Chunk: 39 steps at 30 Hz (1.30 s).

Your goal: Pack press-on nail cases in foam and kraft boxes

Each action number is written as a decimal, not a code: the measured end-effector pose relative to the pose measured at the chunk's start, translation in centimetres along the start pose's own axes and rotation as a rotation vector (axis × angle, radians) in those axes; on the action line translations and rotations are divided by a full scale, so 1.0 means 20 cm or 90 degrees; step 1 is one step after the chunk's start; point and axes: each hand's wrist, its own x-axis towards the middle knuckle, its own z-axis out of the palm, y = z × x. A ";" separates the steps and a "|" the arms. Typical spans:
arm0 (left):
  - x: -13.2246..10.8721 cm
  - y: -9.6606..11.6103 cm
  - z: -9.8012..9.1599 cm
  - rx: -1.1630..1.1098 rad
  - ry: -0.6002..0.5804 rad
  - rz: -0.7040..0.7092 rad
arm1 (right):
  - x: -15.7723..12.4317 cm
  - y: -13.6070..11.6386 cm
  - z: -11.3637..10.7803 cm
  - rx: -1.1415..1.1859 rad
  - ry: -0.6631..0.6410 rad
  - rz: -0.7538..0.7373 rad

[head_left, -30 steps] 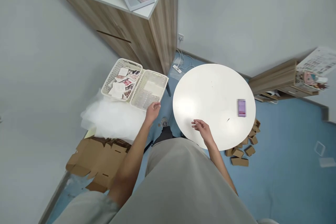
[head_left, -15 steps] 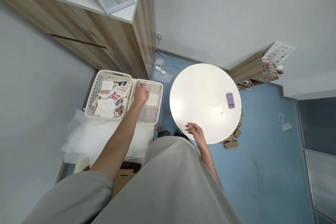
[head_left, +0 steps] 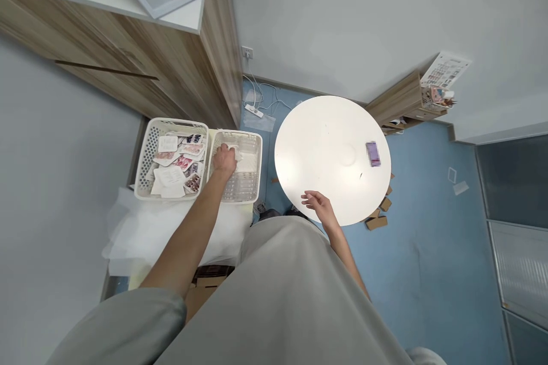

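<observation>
My left hand [head_left: 225, 160] reaches into a white basket [head_left: 260, 168] on the left. Its fingers are bent and closed on a thin clear plastic tray [head_left: 238, 152], partly hidden under the hand. Stacked clear plastic trays [head_left: 240, 187] fill the near part of that basket. My right hand [head_left: 320, 207] hovers by the near edge of a round white table [head_left: 317, 148], fingers loosely stretched and apart, with nothing in them. Left of the first basket stands a second white basket [head_left: 148, 151] with several cards of press-on nails [head_left: 186, 163] and white cards [head_left: 170, 177].
A purple blurred item [head_left: 373, 154] lies at the table's right. A wooden cabinet [head_left: 171, 63] rises behind the baskets. White plastic wrap [head_left: 149, 234] lies in front of them. A power strip [head_left: 254, 111] and cables are on the floor, and small cardboard boxes [head_left: 377, 222] sit beside the table.
My left hand has come slightly nearer and its fingers have closed on a clear tray inside the basket. My right hand stays nearly the same. The view has shifted a little.
</observation>
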 end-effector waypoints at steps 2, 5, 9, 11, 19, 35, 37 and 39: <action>0.01 0.01 0.01 0.050 -0.019 -0.031 | 0.02 -0.02 0.00 -0.008 -0.020 0.000; 0.03 0.03 0.01 0.067 -0.027 -0.053 | 0.04 -0.03 -0.02 -0.016 -0.043 -0.002; 0.05 0.03 -0.01 0.073 -0.001 -0.052 | 0.07 0.00 -0.08 -0.014 -0.061 -0.008; 0.04 0.04 -0.03 0.084 0.010 -0.022 | 0.09 0.02 -0.11 -0.008 -0.063 -0.011; 0.03 0.15 0.06 0.094 -0.060 -0.053 | 0.15 0.04 -0.22 0.013 -0.095 -0.014; -0.14 0.21 -0.08 -0.184 0.229 -0.114 | 0.13 0.18 -0.37 0.030 -0.070 -0.013; -0.26 0.28 -0.09 -0.372 0.282 -0.106 | 0.14 0.16 -0.34 0.028 -0.088 -0.026; -0.41 0.38 -0.06 -0.581 0.272 -0.060 | 0.15 0.11 -0.31 0.024 -0.109 -0.051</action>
